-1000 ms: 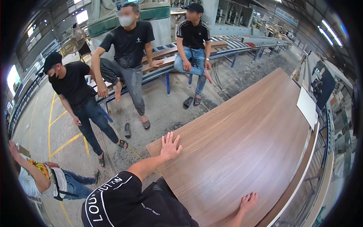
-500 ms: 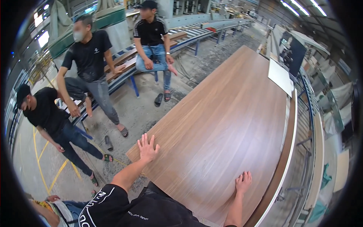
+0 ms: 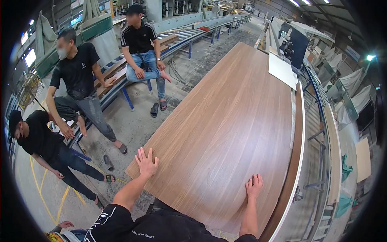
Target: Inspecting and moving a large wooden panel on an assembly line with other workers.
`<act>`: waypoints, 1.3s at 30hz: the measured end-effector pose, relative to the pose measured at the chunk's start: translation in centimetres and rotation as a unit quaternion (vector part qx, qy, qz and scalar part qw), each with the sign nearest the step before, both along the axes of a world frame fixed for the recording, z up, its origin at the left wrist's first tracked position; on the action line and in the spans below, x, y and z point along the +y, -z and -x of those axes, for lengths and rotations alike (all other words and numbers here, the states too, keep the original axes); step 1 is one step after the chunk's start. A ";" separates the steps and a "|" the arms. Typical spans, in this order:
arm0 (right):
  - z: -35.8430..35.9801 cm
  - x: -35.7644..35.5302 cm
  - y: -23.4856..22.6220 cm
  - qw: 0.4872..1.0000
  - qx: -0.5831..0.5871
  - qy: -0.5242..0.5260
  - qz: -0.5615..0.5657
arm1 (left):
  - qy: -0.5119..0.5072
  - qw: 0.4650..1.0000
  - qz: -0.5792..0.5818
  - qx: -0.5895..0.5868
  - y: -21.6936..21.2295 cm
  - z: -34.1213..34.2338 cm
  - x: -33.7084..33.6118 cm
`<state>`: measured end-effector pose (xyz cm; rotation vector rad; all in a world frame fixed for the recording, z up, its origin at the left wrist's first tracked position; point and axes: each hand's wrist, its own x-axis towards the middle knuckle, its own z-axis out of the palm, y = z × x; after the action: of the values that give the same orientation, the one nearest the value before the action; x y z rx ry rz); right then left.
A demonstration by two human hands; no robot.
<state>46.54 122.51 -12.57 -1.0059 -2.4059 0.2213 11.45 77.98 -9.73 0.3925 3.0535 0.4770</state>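
Note:
A large wood-grain panel [image 3: 217, 133] stretches from in front of me toward the far middle, its brown striped surface facing up. My left hand [image 3: 146, 162] lies on it by the near left corner, palm down with the fingers spread. Farther right, my right hand [image 3: 254, 186] rests on the same surface, fingers extended and slightly bent. Neither hand holds anything. A white rectangular sheet [image 3: 282, 71] lies at the panel's far right edge.
Along the panel's right side runs a long brown strip with a white edge [image 3: 299, 161]. Behind it stands a roller conveyor frame [image 3: 318, 97]. Two people sit on another roller conveyor [image 3: 189, 40] at the left; a third person [image 3: 48, 141] stands nearby. Loose sandals [image 3: 155, 109] lie on the floor.
The view has swung slightly, so most of the scene sits farther left. Both hands stay on the panel at nearly the same spots.

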 end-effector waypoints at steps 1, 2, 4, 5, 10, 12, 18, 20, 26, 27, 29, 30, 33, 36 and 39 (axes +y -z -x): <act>0.0 -0.1 -0.1 1.000 0.000 0.001 0.000 | 0.000 1.000 0.002 0.002 0.0 -0.1 0.0; 0.1 -0.2 -0.2 1.000 0.002 0.002 -0.004 | 0.000 1.000 0.003 0.004 -0.1 -0.1 -0.1; 0.1 -0.2 -0.3 1.000 0.004 0.003 -0.009 | 0.000 1.000 0.003 0.003 -0.2 -0.1 0.0; 0.1 -0.3 -0.4 1.000 0.003 0.005 -0.012 | -0.001 1.000 0.002 0.001 -0.3 -0.1 0.1; 0.2 -0.3 -0.4 1.000 0.004 0.007 -0.015 | -0.005 1.000 0.006 0.007 0.2 -0.1 -0.1; 0.4 -0.4 -0.3 1.000 0.002 0.004 -0.012 | -0.007 1.000 0.009 0.009 0.3 -0.1 -0.3; 0.1 -0.2 -0.5 1.000 0.001 0.016 0.008 | -0.003 1.000 0.010 0.007 0.0 0.0 0.2; 0.2 -0.2 -0.5 1.000 0.000 0.015 0.008 | -0.007 1.000 0.009 0.012 0.1 0.1 0.2; 0.4 -0.4 -0.7 1.000 -0.003 0.009 -0.002 | -0.006 1.000 0.010 0.015 0.0 -0.1 -0.1; 0.4 -0.4 -0.7 1.000 -0.003 0.008 -0.009 | -0.005 1.000 0.010 0.015 0.1 0.0 -0.1; 0.5 -0.5 -0.7 1.000 -0.001 0.007 -0.013 | -0.009 1.000 0.010 0.019 0.2 0.1 -0.3; 0.5 -0.6 -0.7 1.000 0.002 0.006 -0.017 | -0.008 1.000 0.010 0.019 0.2 0.1 -0.3; 0.2 -0.5 -0.7 1.000 0.005 0.008 -0.015 | -0.002 1.000 0.009 0.020 0.4 0.1 -0.1; -0.7 -0.2 -0.5 0.999 -0.006 0.029 -0.016 | 0.026 1.000 0.000 0.017 -0.1 0.1 1.0; 0.7 -0.6 -0.6 1.000 0.013 0.004 -0.003 | 0.009 1.000 0.018 0.014 -0.3 -0.2 -0.2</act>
<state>45.88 121.94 -11.98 -1.0048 -2.3774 0.2215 11.63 77.73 -9.40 0.4285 3.0773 0.4197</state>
